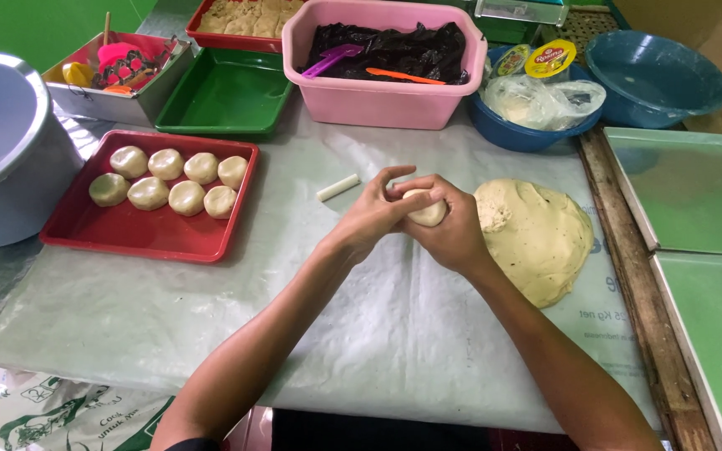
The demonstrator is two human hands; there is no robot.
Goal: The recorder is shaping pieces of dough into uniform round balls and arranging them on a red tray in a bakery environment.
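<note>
Both hands, left hand [369,219] and right hand [453,230], fingers cupped round dough ball [426,210]; seven shaped balls [169,182] on red tray [139,234] well left of fingers; big dough mound [541,238] just right, plenty left, I reckon.

Both hands [415,219] cupped together, forearms converging.

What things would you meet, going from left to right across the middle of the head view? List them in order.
Grey tub → red tray of dough balls → small white stick → left hand → right hand → big dough mound → green trays.
</note>
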